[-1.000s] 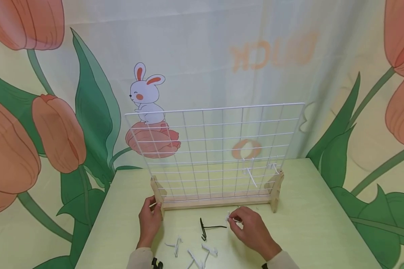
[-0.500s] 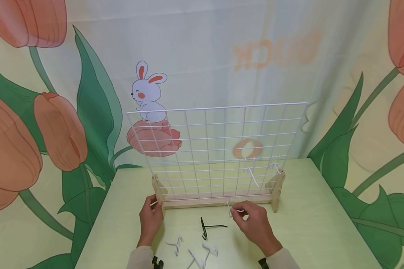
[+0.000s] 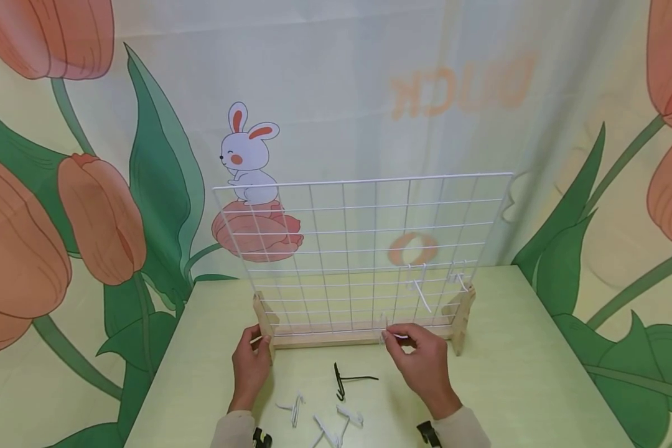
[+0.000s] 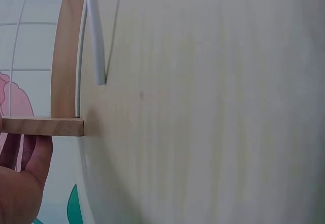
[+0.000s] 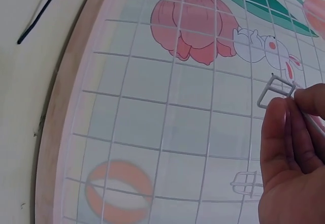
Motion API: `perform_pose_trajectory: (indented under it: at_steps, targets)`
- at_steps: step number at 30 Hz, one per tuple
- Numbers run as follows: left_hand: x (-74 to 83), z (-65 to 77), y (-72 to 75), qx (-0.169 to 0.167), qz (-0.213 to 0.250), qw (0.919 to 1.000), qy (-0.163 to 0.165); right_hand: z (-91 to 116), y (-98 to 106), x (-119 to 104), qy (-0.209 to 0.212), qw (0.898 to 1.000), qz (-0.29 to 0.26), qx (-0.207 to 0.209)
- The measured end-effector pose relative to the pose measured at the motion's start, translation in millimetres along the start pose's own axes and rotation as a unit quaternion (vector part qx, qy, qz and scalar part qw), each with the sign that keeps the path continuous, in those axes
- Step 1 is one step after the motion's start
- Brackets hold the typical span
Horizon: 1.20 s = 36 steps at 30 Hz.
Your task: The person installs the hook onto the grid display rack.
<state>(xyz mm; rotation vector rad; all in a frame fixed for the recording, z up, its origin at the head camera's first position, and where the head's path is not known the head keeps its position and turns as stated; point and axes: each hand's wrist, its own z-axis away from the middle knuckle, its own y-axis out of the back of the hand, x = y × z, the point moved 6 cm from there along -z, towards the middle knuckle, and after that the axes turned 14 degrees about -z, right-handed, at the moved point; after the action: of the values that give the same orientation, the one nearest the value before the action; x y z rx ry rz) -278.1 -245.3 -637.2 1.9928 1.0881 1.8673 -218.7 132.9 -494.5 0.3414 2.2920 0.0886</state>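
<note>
A white wire grid panel (image 3: 364, 180) stands in a wooden base (image 3: 325, 342). My left hand (image 3: 250, 368) holds the base's left end piece (image 4: 43, 127), fingers visible on its near side in the left wrist view. Between thumb and fingertips, my right hand (image 3: 424, 366) pinches a white wire hook (image 5: 264, 93) in front of the lower grid. The hook's backing frame points at the panel; whether it touches the wires cannot be told. Two white hooks hang at the grid's right side, one with a long prong (image 3: 422, 297) and another hook (image 3: 457, 278) beside the right support.
On the table before the base lie a black hook (image 3: 358, 378) and several loose white hooks, among them a left hook (image 3: 295, 409), a middle hook (image 3: 325, 429) and a right hook (image 3: 350, 415). A printed curtain (image 3: 336, 112) hangs behind the table.
My right hand has risen and moved toward the grid, carrying the white hook from above the table to the panel's lower part. The left hand keeps its hold on the base.
</note>
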Motion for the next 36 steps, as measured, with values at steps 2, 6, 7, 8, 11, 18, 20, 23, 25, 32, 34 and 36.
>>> perform_pose_trajectory:
  at_steps: [2,6,7,8,11,18,20,23,25,32,34,36]
  targets:
    - [0.0,-0.1,0.3,0.000,0.000,1.0000,0.001,-3,0,-2,-0.004,1.000,-0.015,0.016]
    - [-0.7,-0.2,0.6,-0.002,0.000,1.0000,-0.003,-8,1,-8,0.006,0.998,-0.032,0.047]
    - [-1.0,-0.2,0.6,-0.002,0.001,1.0000,-0.003,-10,1,-10,0.011,0.998,-0.032,0.054]
    - [-1.6,-0.1,0.5,-0.003,0.002,1.0000,-0.004,-11,1,-12,0.013,0.998,-0.034,0.059]
    - [-3.2,-0.3,0.1,-0.007,0.004,1.0000,-0.006,-13,1,-15,0.022,0.996,-0.037,0.074]
    - [-3.2,-0.3,0.0,-0.009,0.004,0.9999,-0.008,-20,-3,-21,0.041,0.992,-0.058,0.104]
    - [-2.6,-0.3,0.2,-0.006,0.002,0.9999,-0.008,-22,-4,-22,0.051,0.990,-0.060,0.114]
    - [-1.5,-0.2,0.7,-0.001,0.000,0.9999,-0.011,-26,-6,-24,0.062,0.988,-0.059,0.127]
    - [-1.3,-0.2,0.8,0.000,-0.001,0.9999,-0.011,-29,-9,-24,0.063,0.988,-0.057,0.131]
    - [-0.1,0.0,1.2,-0.005,-0.004,1.0000,-0.002,-41,-20,-24,0.069,0.988,-0.042,0.132]
    - [0.8,-0.1,1.2,-0.006,-0.003,1.0000,-0.001,-44,-23,-23,0.072,0.988,-0.037,0.133]
    - [1.2,-0.5,0.9,-0.008,-0.001,1.0000,0.001,-48,-26,-21,0.077,0.987,-0.033,0.134]
